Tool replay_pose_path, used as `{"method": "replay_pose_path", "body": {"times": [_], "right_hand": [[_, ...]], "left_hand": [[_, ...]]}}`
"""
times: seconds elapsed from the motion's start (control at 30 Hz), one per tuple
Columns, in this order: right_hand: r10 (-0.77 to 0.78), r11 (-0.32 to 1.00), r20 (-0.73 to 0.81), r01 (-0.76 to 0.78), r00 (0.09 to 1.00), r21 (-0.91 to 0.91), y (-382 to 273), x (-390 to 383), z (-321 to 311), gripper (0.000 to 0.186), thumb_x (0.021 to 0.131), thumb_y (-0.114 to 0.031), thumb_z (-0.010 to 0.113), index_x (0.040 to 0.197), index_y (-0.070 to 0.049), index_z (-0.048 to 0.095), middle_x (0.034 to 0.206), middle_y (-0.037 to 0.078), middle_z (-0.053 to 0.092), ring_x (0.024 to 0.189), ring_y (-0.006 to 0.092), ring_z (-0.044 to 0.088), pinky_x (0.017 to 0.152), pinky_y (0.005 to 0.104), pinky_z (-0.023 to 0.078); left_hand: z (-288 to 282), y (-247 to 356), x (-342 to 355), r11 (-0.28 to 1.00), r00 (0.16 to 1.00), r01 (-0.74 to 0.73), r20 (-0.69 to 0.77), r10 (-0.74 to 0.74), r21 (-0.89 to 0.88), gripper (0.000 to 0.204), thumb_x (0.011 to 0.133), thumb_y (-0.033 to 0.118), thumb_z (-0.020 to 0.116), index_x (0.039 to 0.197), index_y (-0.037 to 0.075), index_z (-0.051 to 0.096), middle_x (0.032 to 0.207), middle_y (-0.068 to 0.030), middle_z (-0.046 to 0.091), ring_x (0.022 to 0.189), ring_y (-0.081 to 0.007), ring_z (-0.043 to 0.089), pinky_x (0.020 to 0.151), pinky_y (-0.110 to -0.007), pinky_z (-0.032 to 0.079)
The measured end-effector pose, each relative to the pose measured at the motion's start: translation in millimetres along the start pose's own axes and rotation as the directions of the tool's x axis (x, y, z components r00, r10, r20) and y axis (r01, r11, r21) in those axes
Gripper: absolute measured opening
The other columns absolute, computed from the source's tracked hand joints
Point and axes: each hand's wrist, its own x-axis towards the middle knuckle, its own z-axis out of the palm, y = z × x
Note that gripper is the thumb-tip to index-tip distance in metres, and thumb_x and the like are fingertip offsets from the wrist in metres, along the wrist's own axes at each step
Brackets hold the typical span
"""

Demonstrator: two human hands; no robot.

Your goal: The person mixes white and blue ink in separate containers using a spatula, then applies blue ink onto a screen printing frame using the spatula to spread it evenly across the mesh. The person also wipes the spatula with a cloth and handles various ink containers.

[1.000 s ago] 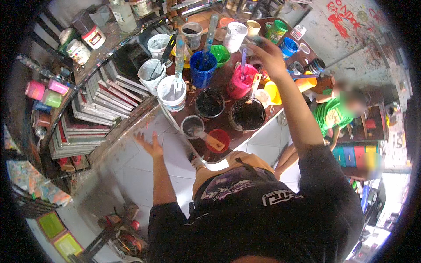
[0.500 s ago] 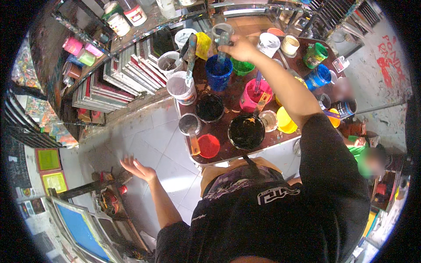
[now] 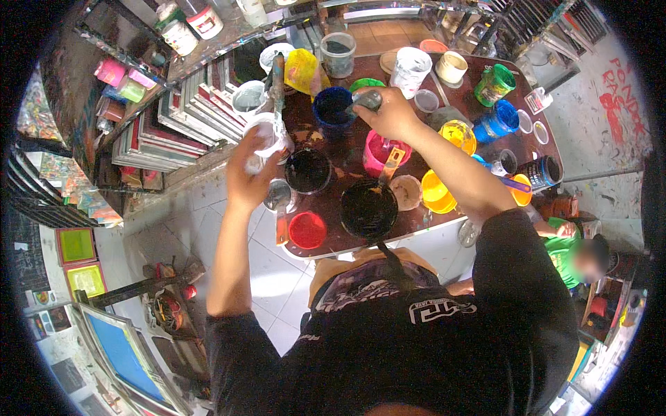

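My left hand (image 3: 251, 172) is closed round the near side of a white plastic tub (image 3: 266, 129) at the table's left edge. A paint-smeared spatula (image 3: 278, 93) stands upright in that tub. My right hand (image 3: 390, 114) grips the grey, paint-stained handle of a tool (image 3: 368, 101). It is just right of the dark blue paint tub (image 3: 333, 119); the tool's far end is hard to make out. A pink paint tub (image 3: 380, 154) is below my right hand, with an orange-handled spatula (image 3: 393, 163) beside it. A black paint tub (image 3: 308, 171) is close to my left hand.
On the brown table (image 3: 326, 239) stand another black tub (image 3: 369, 209), a red one (image 3: 307, 230), yellow tubs (image 3: 438, 191) and white containers (image 3: 411, 69). Framed screens (image 3: 173, 128) lean at the left. A person in green (image 3: 562, 249) is at the right.
My left hand has come up from open air to the white tub and closed on it. My right hand has moved right and nearer, lifting the tool from the blue tub.
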Motion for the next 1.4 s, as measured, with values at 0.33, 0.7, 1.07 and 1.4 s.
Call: {"method": "replay_pose_path", "body": {"times": [0.33,0.7,1.07,1.4], "right_hand": [[0.156,0.979,-0.171,-0.175,0.973,-0.102,35.5,31.8,-10.2,0.017,0.074,-0.016,0.067,0.084,-0.002,0.064,0.072,0.017,0.065,0.067,0.0300,0.064,0.063,0.0366,0.049],[0.188,0.964,-0.228,-0.224,0.955,-0.146,68.6,68.7,-24.2,0.026,0.073,-0.025,0.066,0.080,0.001,0.063,0.077,0.021,0.064,0.076,0.0353,0.063,0.068,0.0403,0.049],[0.368,0.930,-0.195,-0.357,0.909,0.088,67.5,78.2,-34.0,0.030,0.072,-0.027,0.065,0.084,0.001,0.065,0.081,0.023,0.065,0.082,0.0387,0.063,0.074,0.0417,0.051],[0.506,0.740,-0.152,-0.336,0.849,0.583,85.2,76.9,-35.1,0.010,0.078,-0.009,0.066,0.085,-0.002,0.065,0.072,0.003,0.062,0.063,0.0100,0.058,0.052,0.0259,0.047]], "left_hand": [[127.1,-50.4,104.9,0.867,0.789,0.367,0.381,-0.482,0.338,0.080,0.056,0.026,0.085,0.121,-0.002,0.047,0.098,-0.0144,0.064,0.091,-0.0267,0.061,0.086,-0.036,0.047],[196.8,-112.2,122.3,0.867,0.853,0.074,0.419,-0.310,0.492,0.097,0.049,0.038,0.087,0.127,0.002,0.042,0.121,-0.0122,0.057,0.110,-0.0227,0.056,0.093,-0.030,0.044],[194.3,-89.3,125.6,0.976,0.963,0.216,0.174,-0.207,-0.032,0.103,0.043,0.032,0.092,0.128,0.002,0.043,0.124,-0.0077,0.056,0.115,-0.0207,0.052,0.101,-0.032,0.039],[219.1,-70.5,139.3,0.942,0.950,0.032,0.283,-0.133,0.335,0.112,0.042,0.035,0.090,0.134,0.006,0.032,0.127,-0.0131,0.050,0.120,-0.0302,0.047,0.103,-0.041,0.035]]}}
